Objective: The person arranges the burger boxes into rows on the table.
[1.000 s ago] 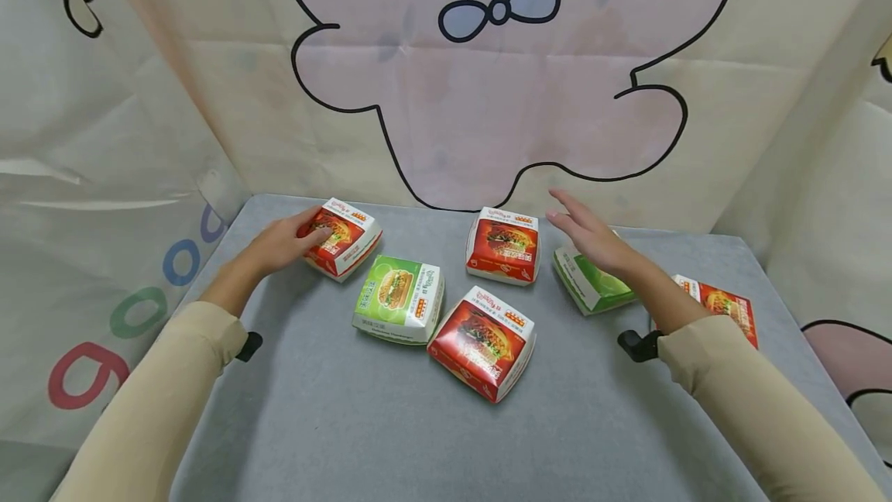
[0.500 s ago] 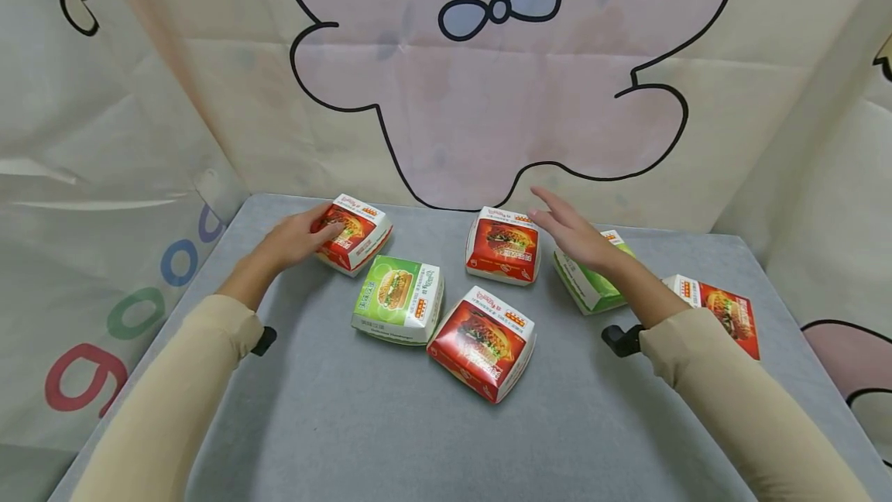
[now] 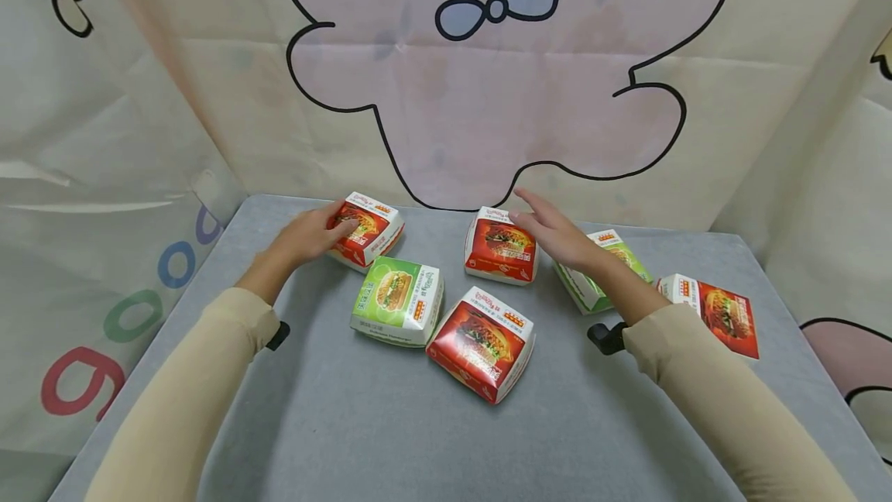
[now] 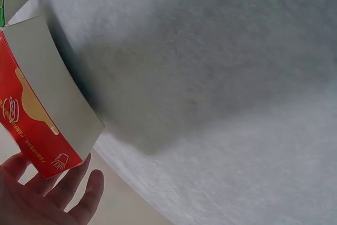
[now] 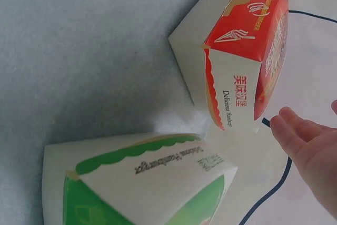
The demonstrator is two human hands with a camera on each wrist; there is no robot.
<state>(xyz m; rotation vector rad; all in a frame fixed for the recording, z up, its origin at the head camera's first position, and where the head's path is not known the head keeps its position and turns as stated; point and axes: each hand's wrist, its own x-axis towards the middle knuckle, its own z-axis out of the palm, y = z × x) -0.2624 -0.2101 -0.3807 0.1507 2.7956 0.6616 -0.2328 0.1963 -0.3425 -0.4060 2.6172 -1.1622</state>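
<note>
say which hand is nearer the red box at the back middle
Right: the right hand is at the right edge of that red box, contact unclear; the left hand is farther off left, gripping another red box.

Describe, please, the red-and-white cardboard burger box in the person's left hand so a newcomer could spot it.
On the grey-topped table, look left of centre along the far edge. Behind the leftmost green-and-white cardboard box is the red-and-white burger box; unlike its neighbours, it is gripped by the left hand.
</note>
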